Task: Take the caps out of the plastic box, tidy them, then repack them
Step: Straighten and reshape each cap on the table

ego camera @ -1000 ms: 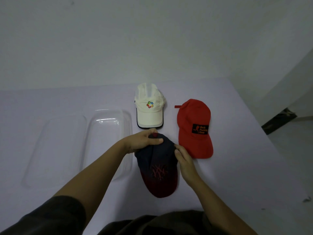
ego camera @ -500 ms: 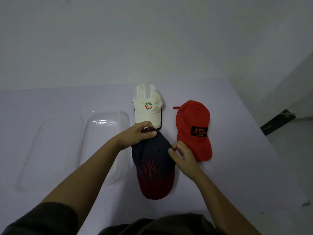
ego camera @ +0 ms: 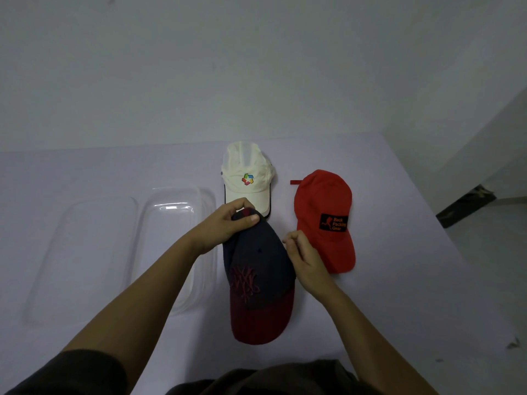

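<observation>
Unpacking done, tidying underway: my left hand [ego camera: 228,226] pinches dark cap [ego camera: 258,277] at its back; right hand [ego camera: 303,256], fingers curled, touches its side (grip unclear). White cap [ego camera: 246,178] beyond, red cap [ego camera: 325,218] right; plastic box [ego camera: 171,212] left awaits repack.

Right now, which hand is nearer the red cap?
Right. The right hand sits just beside the red cap, at its lower left edge. The left hand is farther left, gripping the back of the dark cap.
</observation>
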Motion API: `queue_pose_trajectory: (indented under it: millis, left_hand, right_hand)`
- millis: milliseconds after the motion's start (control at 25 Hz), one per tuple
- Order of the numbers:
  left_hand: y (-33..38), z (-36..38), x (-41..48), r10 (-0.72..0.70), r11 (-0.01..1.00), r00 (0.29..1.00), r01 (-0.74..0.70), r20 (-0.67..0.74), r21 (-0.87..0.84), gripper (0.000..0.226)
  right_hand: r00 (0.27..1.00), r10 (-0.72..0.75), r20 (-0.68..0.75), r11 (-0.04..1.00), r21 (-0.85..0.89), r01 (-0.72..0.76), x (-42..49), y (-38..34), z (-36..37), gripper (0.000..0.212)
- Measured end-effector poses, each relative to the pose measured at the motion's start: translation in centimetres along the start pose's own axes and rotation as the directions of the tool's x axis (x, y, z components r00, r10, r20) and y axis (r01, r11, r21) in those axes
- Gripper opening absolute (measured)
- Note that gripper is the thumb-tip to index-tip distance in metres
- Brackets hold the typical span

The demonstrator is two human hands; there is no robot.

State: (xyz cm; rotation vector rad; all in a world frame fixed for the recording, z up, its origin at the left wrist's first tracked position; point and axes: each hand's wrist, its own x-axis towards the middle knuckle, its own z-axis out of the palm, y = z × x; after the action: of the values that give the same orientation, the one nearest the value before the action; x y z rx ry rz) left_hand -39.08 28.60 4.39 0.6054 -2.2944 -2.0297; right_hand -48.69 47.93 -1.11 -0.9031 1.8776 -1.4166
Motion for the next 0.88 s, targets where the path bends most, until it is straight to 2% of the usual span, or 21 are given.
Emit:
queue_pose_trajectory:
  millis: [120, 360, 520, 600, 720, 800, 880]
  left_hand:
    - [0.1, -0.6, -0.2, 0.021, 0.995, 1.0, -0.023, -0.02, -0.102, 0.006]
    - [0.4, -1.4, -0.3, 0.05, 0.992, 0.998, -0.054, -0.037, -0.117, 0.005]
    - [0.5, -2.3, -0.4, 0.048, 0.996, 0.999, -0.048, -0.005, -0.081, 0.029]
    - [0.4, -2.9, -0.6, 0.042, 0.997, 0.999, -0.042, 0.008, -0.059, 0.04]
    - [0.3, -3.2, -0.8, 0.026, 1.0, 0.999, -0.025, 0.041, -0.011, 0.036]
    - [0.3, -2.9, -1.0, 0.011, 1.0, 0.999, -0.011, 0.048, 0.004, 0.032]
    - [0.2, -2.1, -0.9, -0.006, 1.0, 1.0, 0.006, 0.015, 0.011, 0.023]
  right_hand:
    - [0.999, 0.028, -0.018, 0.999, 0.044, -0.027, 0.1, 0.7, -0.3, 0.014]
    - [0.999, 0.039, -0.003, 0.999, 0.022, -0.039, 0.9, 0.7, -0.7, 0.017]
    - [0.999, 0.027, 0.038, 0.998, 0.049, -0.029, 1.1, -0.2, -0.9, 0.013]
    - [0.996, 0.069, 0.061, 0.991, 0.112, -0.076, 1.0, -0.6, -1.2, 0.017]
    - [0.976, 0.169, 0.137, 0.968, 0.164, -0.191, 0.8, -0.1, -2.0, 0.028]
    - [0.965, 0.183, 0.187, 0.977, 0.078, -0.201, 0.8, 0.1, -2.1, 0.03]
    - [0.971, 0.154, 0.181, 0.988, -0.043, -0.149, 1.1, 0.0, -1.7, 0.029]
